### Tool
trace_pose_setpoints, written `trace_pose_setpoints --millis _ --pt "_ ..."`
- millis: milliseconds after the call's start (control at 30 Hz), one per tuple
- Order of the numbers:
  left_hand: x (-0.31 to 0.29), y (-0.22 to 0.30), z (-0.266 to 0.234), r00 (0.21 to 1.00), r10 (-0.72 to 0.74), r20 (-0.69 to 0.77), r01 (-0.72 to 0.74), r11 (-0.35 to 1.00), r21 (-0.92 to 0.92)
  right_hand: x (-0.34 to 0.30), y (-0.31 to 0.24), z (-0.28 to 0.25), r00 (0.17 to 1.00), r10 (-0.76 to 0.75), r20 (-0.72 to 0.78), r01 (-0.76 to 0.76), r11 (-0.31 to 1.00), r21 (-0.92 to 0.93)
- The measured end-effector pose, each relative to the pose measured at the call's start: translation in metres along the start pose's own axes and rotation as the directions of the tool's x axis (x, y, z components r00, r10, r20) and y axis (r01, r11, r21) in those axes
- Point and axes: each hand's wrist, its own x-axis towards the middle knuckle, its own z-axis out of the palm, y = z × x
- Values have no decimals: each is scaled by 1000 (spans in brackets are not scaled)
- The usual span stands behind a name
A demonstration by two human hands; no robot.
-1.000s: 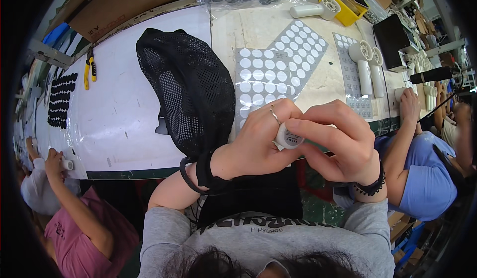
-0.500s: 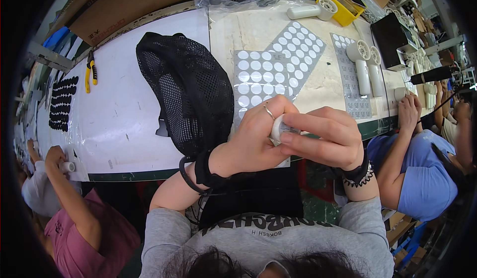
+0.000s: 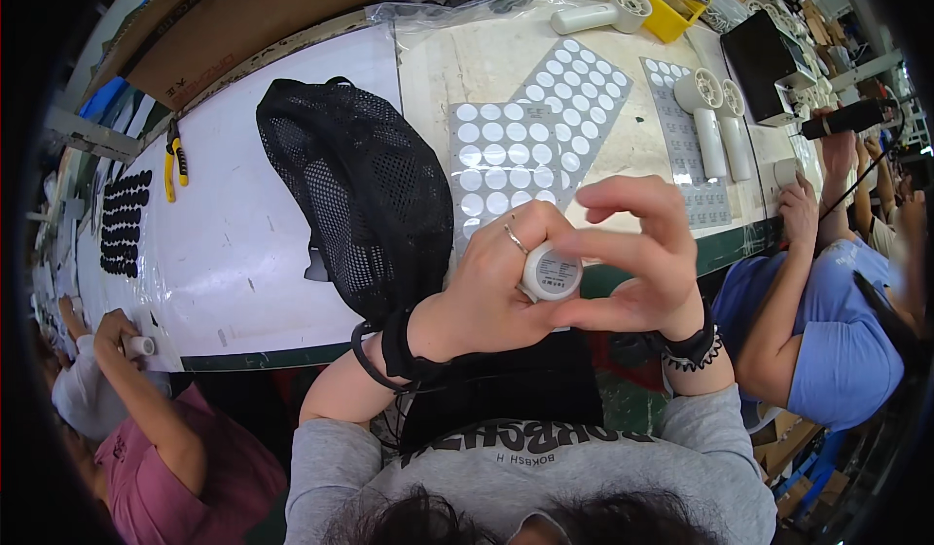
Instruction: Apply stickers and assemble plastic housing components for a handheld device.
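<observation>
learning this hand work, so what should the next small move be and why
I'd probably smooth the round label with the right hand: the left hand holds the white part with its labelled end facing up, and the right hand's fingers are spread close by.

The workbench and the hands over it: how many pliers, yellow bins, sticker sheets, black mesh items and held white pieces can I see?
Pliers: 1
Yellow bin: 1
Sticker sheets, as far as visible: 3
Black mesh item: 1
White piece in the left hand: 1
Total: 7
</observation>
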Motion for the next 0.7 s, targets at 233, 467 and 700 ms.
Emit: trace_pose_setpoints --millis 233,467,700 --pt "-2 0 -3 999 -10 44 11 1000 -23 -2 8 11 993 -113 24 111 991 71" --pt "8 7 -9 984 -8 177 44 979 -201 -8 12 11 986 -140 -92 149 984 100" --pt "6 11 -5 970 -150 190 203 932 -300 -18 10 24 966 -52 -254 109 970 218"
